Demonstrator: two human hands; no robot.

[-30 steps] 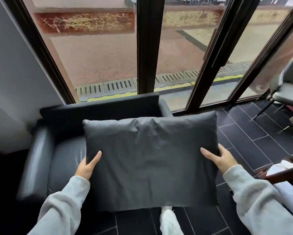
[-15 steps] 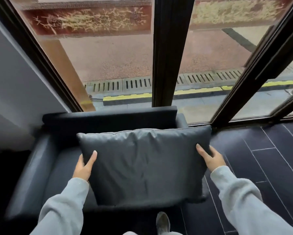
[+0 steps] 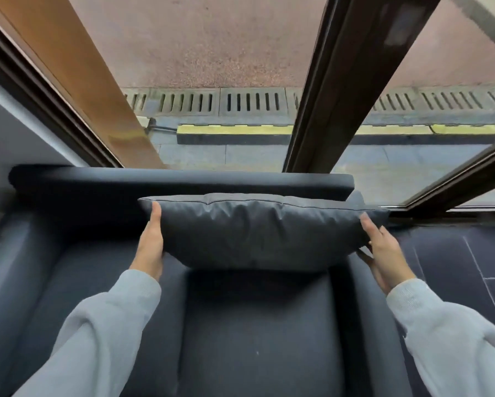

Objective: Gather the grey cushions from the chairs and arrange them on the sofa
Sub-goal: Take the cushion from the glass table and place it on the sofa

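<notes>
Dark window frames point(image 3: 326, 90) and glass fill the far side, with a drain grate point(image 3: 240, 101) and a yellow strip outside, and a dark sofa point(image 3: 254, 325) sits below them against the glass. Fingers point(image 3: 155, 216) of the left hand point(image 3: 150, 247) lie straight and close together, pressed flat along the left end of the grey cushion point(image 3: 257, 227); the right hand point(image 3: 383, 253) grips the right end with its fingers wrapped around the edge. Both palms face inward, clamping the cushion between them. It stands on its long edge at the far end of the seat, right in front of the backrest point(image 3: 183, 184). Grey sleeves point(image 3: 106, 333) run back from both wrists toward the near edge
</notes>
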